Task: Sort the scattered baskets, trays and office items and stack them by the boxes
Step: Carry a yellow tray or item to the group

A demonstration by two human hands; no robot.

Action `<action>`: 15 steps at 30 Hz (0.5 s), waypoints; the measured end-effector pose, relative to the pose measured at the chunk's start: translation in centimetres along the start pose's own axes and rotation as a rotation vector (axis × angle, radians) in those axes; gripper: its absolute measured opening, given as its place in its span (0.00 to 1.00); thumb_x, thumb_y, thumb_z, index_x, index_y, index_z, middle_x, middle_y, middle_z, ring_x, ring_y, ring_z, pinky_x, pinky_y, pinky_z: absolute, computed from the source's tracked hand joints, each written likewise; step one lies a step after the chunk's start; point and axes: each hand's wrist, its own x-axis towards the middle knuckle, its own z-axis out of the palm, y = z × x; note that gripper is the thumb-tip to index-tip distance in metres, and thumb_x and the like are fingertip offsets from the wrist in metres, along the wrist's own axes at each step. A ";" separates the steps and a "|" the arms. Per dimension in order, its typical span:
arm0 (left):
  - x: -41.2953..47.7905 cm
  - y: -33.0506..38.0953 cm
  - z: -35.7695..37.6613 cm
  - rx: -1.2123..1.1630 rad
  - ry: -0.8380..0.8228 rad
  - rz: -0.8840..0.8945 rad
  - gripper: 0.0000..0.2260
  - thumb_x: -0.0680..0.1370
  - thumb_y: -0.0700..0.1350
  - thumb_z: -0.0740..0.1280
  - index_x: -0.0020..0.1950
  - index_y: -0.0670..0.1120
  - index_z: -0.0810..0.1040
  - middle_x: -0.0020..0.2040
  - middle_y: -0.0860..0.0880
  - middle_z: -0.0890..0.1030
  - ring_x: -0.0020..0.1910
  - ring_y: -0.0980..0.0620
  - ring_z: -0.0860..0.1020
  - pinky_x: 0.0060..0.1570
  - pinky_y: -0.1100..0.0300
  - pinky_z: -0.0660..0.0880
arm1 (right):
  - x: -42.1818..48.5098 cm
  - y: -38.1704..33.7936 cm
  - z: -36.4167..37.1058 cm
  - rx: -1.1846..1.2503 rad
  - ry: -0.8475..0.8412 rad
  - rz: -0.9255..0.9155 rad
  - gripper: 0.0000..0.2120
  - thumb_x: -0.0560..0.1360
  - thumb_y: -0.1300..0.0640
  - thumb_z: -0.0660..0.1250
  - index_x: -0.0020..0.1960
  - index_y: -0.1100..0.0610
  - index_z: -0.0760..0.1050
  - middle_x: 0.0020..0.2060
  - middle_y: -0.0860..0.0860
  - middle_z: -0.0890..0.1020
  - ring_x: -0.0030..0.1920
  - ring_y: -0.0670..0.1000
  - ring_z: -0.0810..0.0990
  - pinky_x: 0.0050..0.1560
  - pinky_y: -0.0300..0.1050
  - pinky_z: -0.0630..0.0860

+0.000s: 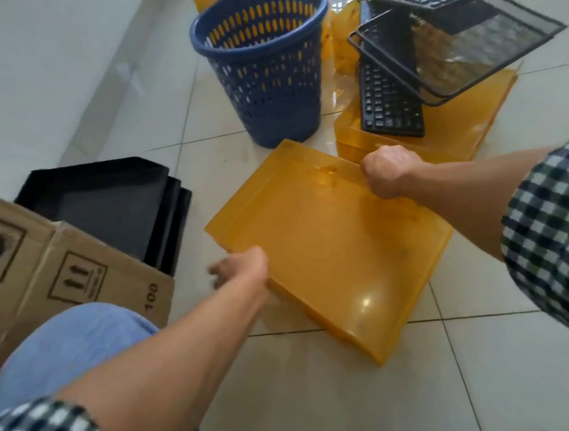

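1. Your right hand (389, 171) is curled tight round the far edge of the yellow tray (330, 245).
2. Your left hand (243, 270) meets its near-left edge, but it is blurred, so you cannot tell its grip.
3. The tray tilts over the floor (327, 400), near the box (74, 268), the black trays (113, 202) and the basket (271, 79).

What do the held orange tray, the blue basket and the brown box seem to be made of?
Orange tray: likely plastic, glossy and somewhat translucent; light glints on it.
Blue basket: apparently plastic, duller finish, with moulded slots.
Brown box: probably cardboard, matte, with printed handling symbols.
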 end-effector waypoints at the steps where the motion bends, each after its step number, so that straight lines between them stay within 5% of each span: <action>1: -0.8 -1.0 0.3 -0.064 -0.151 -0.060 0.17 0.78 0.42 0.63 0.67 0.43 0.69 0.55 0.43 0.77 0.49 0.41 0.77 0.48 0.48 0.73 | 0.2 -0.4 0.0 -0.005 0.029 0.009 0.06 0.82 0.60 0.64 0.55 0.57 0.79 0.43 0.53 0.78 0.44 0.54 0.80 0.46 0.49 0.82; 4: -0.9 -1.4 0.5 -0.104 -0.295 -0.037 0.11 0.80 0.42 0.59 0.60 0.44 0.76 0.51 0.44 0.82 0.44 0.44 0.79 0.34 0.55 0.71 | 1.1 -1.7 0.5 0.033 0.069 0.040 0.06 0.81 0.62 0.65 0.54 0.60 0.79 0.43 0.55 0.78 0.45 0.56 0.80 0.46 0.51 0.82; 7: 2.0 -0.3 -0.6 -0.070 -0.132 0.128 0.13 0.80 0.40 0.59 0.61 0.42 0.78 0.54 0.43 0.82 0.42 0.45 0.78 0.36 0.57 0.74 | 2.3 -2.8 0.7 0.217 0.064 0.067 0.10 0.82 0.55 0.65 0.59 0.59 0.79 0.49 0.56 0.81 0.51 0.58 0.81 0.53 0.53 0.82; 9: 3.6 -0.5 -1.5 -0.104 -0.124 0.154 0.12 0.80 0.44 0.62 0.62 0.45 0.78 0.56 0.42 0.82 0.47 0.42 0.79 0.45 0.51 0.79 | 2.7 -3.4 0.9 0.394 0.007 0.067 0.18 0.82 0.46 0.65 0.65 0.57 0.78 0.54 0.55 0.82 0.54 0.56 0.82 0.54 0.51 0.82; 12: 4.5 -1.5 -1.6 -0.197 -0.387 -0.068 0.23 0.80 0.57 0.63 0.72 0.49 0.72 0.66 0.41 0.78 0.64 0.35 0.76 0.65 0.32 0.68 | 2.5 -3.9 1.5 0.645 -0.287 0.150 0.34 0.79 0.38 0.65 0.79 0.54 0.63 0.73 0.56 0.72 0.71 0.61 0.73 0.65 0.59 0.74; 15: 4.8 -2.1 -2.0 -0.316 -0.634 -0.128 0.22 0.79 0.65 0.58 0.60 0.52 0.80 0.53 0.41 0.86 0.53 0.35 0.83 0.54 0.37 0.74 | 2.3 -3.5 1.6 0.976 -0.562 0.313 0.46 0.74 0.30 0.65 0.83 0.50 0.52 0.79 0.55 0.63 0.76 0.65 0.65 0.73 0.68 0.65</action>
